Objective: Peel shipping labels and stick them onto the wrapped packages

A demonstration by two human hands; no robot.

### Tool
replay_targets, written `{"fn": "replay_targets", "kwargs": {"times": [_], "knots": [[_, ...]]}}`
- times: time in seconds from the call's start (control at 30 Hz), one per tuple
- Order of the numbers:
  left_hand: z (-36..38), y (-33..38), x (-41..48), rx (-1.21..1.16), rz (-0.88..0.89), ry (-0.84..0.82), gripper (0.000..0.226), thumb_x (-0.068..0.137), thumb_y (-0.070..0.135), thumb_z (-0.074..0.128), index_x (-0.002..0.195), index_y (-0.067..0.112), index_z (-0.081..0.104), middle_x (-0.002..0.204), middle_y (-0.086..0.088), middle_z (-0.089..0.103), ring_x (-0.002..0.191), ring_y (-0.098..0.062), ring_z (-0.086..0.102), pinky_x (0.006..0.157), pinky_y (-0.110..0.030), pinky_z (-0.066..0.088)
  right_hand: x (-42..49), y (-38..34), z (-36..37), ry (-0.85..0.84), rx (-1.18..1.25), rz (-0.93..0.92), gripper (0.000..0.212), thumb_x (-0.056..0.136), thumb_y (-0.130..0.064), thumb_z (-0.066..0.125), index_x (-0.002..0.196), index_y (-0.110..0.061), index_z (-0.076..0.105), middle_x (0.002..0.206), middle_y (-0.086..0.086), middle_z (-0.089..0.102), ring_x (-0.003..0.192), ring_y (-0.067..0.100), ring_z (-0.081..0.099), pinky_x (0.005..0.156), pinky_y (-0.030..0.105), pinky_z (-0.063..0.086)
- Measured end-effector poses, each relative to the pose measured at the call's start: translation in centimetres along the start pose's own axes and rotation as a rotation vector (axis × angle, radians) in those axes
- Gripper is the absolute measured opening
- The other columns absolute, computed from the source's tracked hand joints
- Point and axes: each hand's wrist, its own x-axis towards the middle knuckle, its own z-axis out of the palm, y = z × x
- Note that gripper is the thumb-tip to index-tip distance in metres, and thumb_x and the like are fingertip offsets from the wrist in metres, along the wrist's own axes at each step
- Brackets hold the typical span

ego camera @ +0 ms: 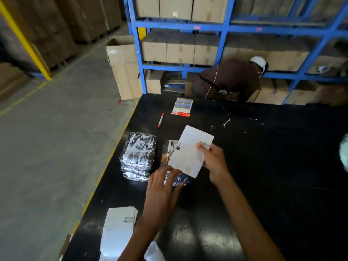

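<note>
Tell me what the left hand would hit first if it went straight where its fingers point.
Probably the white paper shipping label pinched in the right hand: the left hand lies near its lower edge, over the shiny plastic-wrapped package. Depth is unclear.

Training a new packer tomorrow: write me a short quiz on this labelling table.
1. True or false: the right hand pinches a shipping label.
2. Which lies on the black table beyond the stack of wrapped packages? A) red marker B) scissors C) tape roll
3. Fill in: the pile of labels lies to the ___ of the left hand.
Key: 1 true; 2 A; 3 left.
</note>
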Motion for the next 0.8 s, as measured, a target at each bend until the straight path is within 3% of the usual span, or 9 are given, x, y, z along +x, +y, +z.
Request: {"fn": "replay_targets", "kwargs": {"times": [0.17,0.3,0.37,0.43,0.53,0.67,0.8], "knots": [[-0.9,0.1,3.9,-0.360,-0.307,0.130,0.037,0.099,0.039,0.052,0.129,0.019,0.056,0.119,0.007,0.061,0.112,-0.011,0.057,0.094,-0.029,0.047,1.2,-1.8,-1.0,-0.127,-0.075,-0.091,0.019,0.093,-0.019,0.068,0.112,-0.019,0.071,0.108,-0.003,0.075,0.098,0.014,0.071,0.087,0.036,0.057],[-0.7,-0.5,8.2,-0.577,-0.436,0.022,0.022,0.098,0.040,0.060,0.113,0.025,0.065,0.100,0.011,0.072,0.089,-0.005,0.066,0.072,-0.020,0.053,1.9,-2.0,-0.7,-0.204,-0.109,-0.102,0.014,0.093,-0.019,0.068,0.106,-0.024,0.072,0.105,-0.008,0.076,0.096,0.010,0.071,0.084,0.033,0.056],[-0.2,-0.8,9.3,-0.595,-0.478,0.031,0.008,0.095,0.029,0.067,0.096,0.021,0.067,0.088,0.009,0.072,0.079,-0.004,0.066,0.065,-0.018,0.052,2.6,-1.6,-0.4,-0.213,-0.126,-0.105,0.011,0.093,-0.020,0.068,0.102,-0.026,0.072,0.104,-0.009,0.076,0.097,0.011,0.071,0.086,0.035,0.057],[0.4,-1.5,10.0,-0.574,-0.510,0.030,0.010,0.092,0.024,0.071,0.085,0.017,0.066,0.082,0.006,0.072,0.075,-0.006,0.065,0.061,-0.017,0.052,3.4,-1.0,-0.1,-0.221,-0.145,-0.098,0.011,0.093,-0.020,0.067,0.101,-0.027,0.071,0.105,-0.010,0.075,0.098,0.011,0.070,0.086,0.036,0.058],[1.8,-3.3,10.7,-0.517,-0.550,0.003,0.014,0.091,0.022,0.072,0.082,0.013,0.066,0.080,0.004,0.071,0.072,-0.008,0.066,0.059,-0.016,0.051,5.1,0.6,0.4,-0.216,-0.176,-0.116,0.017,0.093,-0.013,0.067,0.108,-0.018,0.072,0.111,-0.002,0.074,0.097,0.011,0.070,0.082,0.034,0.059],[3.8,-5.5,10.9,-0.426,-0.604,-0.007,0.014,0.089,0.018,0.074,0.079,0.014,0.066,0.069,0.007,0.066,0.063,-0.004,0.061,0.054,-0.012,0.045,7.4,2.7,1.3,-0.161,-0.240,-0.151,0.028,0.088,0.003,0.068,0.113,-0.010,0.071,0.106,0.005,0.074,0.084,0.001,0.068,0.070,0.020,0.057],[6.1,-8.2,10.7,-0.411,-0.735,-0.050,0.013,0.088,0.021,0.075,0.079,0.013,0.070,0.069,0.002,0.068,0.065,-0.015,0.064,0.057,-0.026,0.049,9.9,4.8,2.2,-0.108,-0.251,-0.107,0.045,0.079,0.005,0.076,0.117,-0.016,0.066,0.090,0.001,0.076,0.079,0.007,0.071,0.061,0.017,0.055]]}}
